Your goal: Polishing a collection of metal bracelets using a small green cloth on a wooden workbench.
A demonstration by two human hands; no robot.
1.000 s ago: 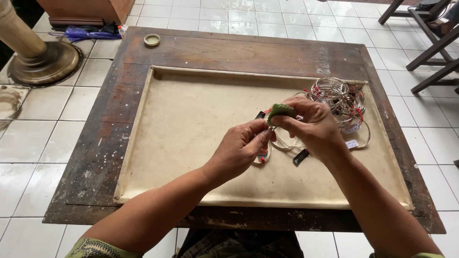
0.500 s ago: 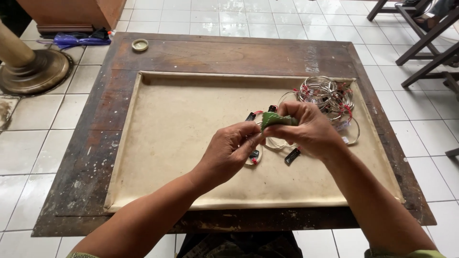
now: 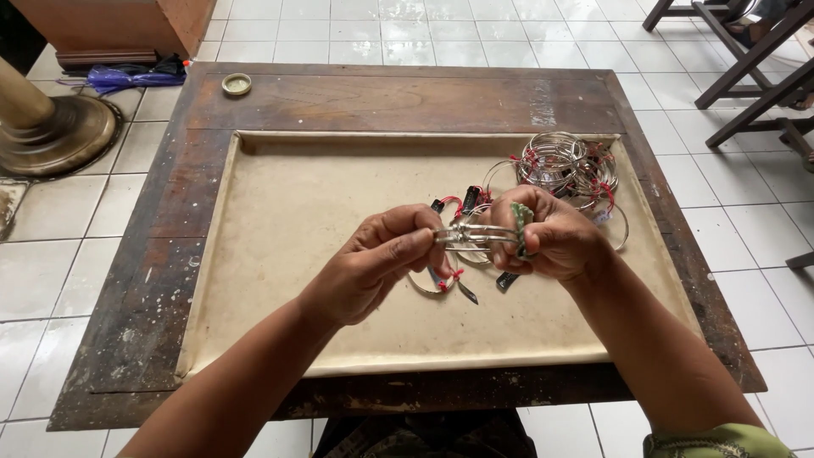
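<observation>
Silver metal bangles, a small bunch of thin rings (image 3: 475,235), sit between my two hands in the head view, above the middle of the beige padded work surface (image 3: 297,254). The bunch lies edge-on to me, its long axis running left to right, one end toward each hand. My left hand (image 3: 377,259) pinches the left end between thumb and fingertips. My right hand (image 3: 551,237) is closed around the right end, fingers curled over the rings together with a small green cloth (image 3: 523,222) pressed against them. I cannot count the rings in the bunch; there are several.

Under the hands, on the pad, lie loose bangles with red thread ties (image 3: 441,284) and a few dark tags; how many I cannot tell. Behind my right hand, near the pad's far right corner, rests one larger heap of silver bangles (image 3: 564,165), also tied with red.

The pad's left half is bare, giving open room on that side. The dark wooden table (image 3: 153,254) frames the pad on all four sides. One small round metal lid (image 3: 236,83) sits at the table's far left edge. On the white tiled floor I see one brass lamp base (image 3: 55,136) to the left and dark wooden chair legs (image 3: 746,68) to the right.
</observation>
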